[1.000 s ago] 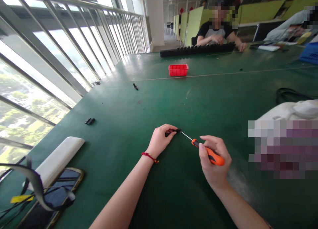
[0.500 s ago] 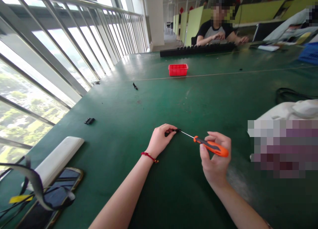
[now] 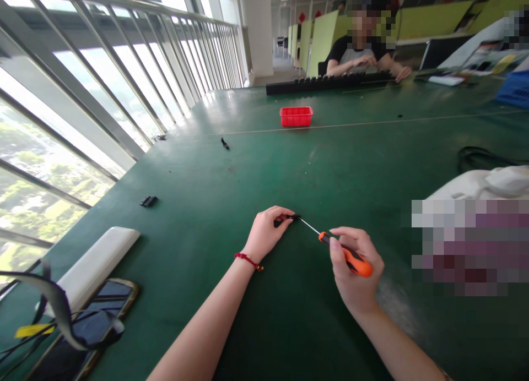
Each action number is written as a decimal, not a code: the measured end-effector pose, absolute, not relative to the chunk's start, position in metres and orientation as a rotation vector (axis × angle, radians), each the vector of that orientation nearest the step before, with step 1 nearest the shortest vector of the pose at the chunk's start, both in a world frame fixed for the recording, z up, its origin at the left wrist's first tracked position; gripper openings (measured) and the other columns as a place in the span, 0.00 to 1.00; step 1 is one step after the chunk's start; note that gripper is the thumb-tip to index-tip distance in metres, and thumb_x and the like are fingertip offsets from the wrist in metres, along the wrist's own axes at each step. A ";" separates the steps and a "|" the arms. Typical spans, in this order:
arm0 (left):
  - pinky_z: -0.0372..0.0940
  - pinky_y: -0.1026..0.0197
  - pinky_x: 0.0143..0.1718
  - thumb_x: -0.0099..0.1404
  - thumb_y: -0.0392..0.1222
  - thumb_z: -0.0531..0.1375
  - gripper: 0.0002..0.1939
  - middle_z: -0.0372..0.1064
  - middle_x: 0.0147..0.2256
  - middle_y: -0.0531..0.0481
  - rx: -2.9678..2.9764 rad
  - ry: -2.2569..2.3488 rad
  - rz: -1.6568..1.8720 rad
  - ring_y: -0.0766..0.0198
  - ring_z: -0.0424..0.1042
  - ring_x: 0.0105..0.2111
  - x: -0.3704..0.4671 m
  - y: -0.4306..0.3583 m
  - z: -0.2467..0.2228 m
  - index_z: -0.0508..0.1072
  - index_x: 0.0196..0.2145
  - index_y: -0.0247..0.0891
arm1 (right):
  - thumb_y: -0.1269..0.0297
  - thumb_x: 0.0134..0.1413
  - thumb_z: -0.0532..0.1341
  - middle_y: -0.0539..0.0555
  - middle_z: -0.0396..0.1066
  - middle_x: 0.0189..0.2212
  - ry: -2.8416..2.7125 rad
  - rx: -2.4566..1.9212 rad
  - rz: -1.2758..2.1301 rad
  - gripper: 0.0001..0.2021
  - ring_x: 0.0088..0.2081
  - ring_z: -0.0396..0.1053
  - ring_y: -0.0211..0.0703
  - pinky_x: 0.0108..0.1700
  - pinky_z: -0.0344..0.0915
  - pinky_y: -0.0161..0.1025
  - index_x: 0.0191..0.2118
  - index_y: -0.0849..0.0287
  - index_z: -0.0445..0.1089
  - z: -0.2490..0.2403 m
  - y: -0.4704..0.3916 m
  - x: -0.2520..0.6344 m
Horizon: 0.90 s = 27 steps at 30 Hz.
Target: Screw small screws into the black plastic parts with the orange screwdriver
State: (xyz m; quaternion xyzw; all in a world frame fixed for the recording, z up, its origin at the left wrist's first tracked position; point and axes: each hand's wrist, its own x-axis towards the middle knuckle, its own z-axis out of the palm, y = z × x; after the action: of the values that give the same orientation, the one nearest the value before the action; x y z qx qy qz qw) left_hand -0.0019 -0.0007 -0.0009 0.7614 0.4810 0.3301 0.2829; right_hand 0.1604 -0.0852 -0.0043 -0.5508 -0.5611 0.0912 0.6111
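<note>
My left hand (image 3: 270,227) pinches a small black part (image 3: 294,217) close to the green table; most of it is covered by my fingers and its exact kind does not show. An orange and black screwdriver (image 3: 357,261) is held in my right hand (image 3: 359,276), fingers around its handle. The thin metal shaft slants up and left, and its tip meets the black part at my left fingertips. A red cord bracelet (image 3: 248,260) circles my left wrist.
A red bin (image 3: 296,116) stands beyond my hands. Small black pieces (image 3: 149,201) lie to the left, near a white power bank (image 3: 101,265) and a phone (image 3: 103,315). A white bag (image 3: 479,185) sits right. Behind a long black bar (image 3: 326,83) sits a person (image 3: 359,53).
The screwdriver's handle has swung down toward me, tilting the shaft more steeply, and my right fingers have shifted round it. My left hand and the black part stay in place.
</note>
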 end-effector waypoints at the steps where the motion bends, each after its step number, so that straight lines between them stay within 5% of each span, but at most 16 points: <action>1: 0.67 0.63 0.39 0.60 0.35 0.58 0.08 0.75 0.35 0.50 2.040 1.287 0.886 0.65 0.72 0.34 -0.002 -0.001 -0.001 0.76 0.36 0.38 | 0.67 0.51 0.61 0.47 0.62 0.22 -1.281 -1.261 0.202 0.06 0.23 0.61 0.37 0.27 0.64 0.36 0.37 0.57 0.68 -0.004 -0.085 0.160; 5: 0.67 0.63 0.39 0.60 0.34 0.58 0.08 0.74 0.35 0.50 2.042 1.286 0.888 0.66 0.72 0.33 -0.002 0.000 -0.001 0.76 0.37 0.37 | 0.66 0.48 0.62 0.51 0.65 0.31 -1.233 -1.210 0.165 0.14 0.30 0.66 0.39 0.32 0.67 0.39 0.43 0.57 0.65 -0.004 -0.084 0.160; 11: 0.67 0.64 0.39 0.60 0.34 0.58 0.08 0.74 0.35 0.50 2.043 1.281 0.883 0.66 0.72 0.33 -0.002 -0.001 -0.002 0.76 0.37 0.38 | 0.66 0.52 0.60 0.47 0.62 0.21 -1.282 -1.305 0.181 0.03 0.24 0.63 0.37 0.28 0.64 0.37 0.34 0.57 0.68 -0.002 -0.086 0.159; 16: 0.67 0.64 0.39 0.60 0.35 0.58 0.08 0.74 0.35 0.50 2.043 1.288 0.880 0.66 0.72 0.33 -0.002 -0.001 -0.002 0.76 0.37 0.38 | 0.67 0.48 0.61 0.50 0.64 0.30 -1.258 -1.185 0.187 0.16 0.28 0.66 0.39 0.31 0.67 0.40 0.45 0.58 0.64 -0.001 -0.084 0.159; 21: 0.68 0.63 0.39 0.61 0.35 0.57 0.08 0.75 0.35 0.50 2.054 1.284 0.878 0.65 0.72 0.33 -0.002 0.000 -0.002 0.76 0.37 0.38 | 0.67 0.53 0.59 0.45 0.59 0.18 -1.382 -1.278 0.146 0.04 0.22 0.60 0.36 0.31 0.64 0.39 0.36 0.57 0.69 0.000 -0.086 0.159; 27: 0.68 0.63 0.39 0.60 0.34 0.58 0.08 0.75 0.35 0.50 2.058 1.286 0.880 0.65 0.73 0.33 -0.002 0.000 -0.001 0.76 0.37 0.38 | 0.67 0.48 0.61 0.51 0.64 0.32 -1.290 -1.191 0.191 0.17 0.30 0.66 0.40 0.32 0.67 0.41 0.47 0.57 0.63 -0.001 -0.085 0.159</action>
State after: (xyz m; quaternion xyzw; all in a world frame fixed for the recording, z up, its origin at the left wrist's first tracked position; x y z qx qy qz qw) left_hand -0.0019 -0.0004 -0.0012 0.7661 0.4790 0.3275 0.2765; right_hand 0.1589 -0.0850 -0.0008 -0.5210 -0.5642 0.0834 0.6350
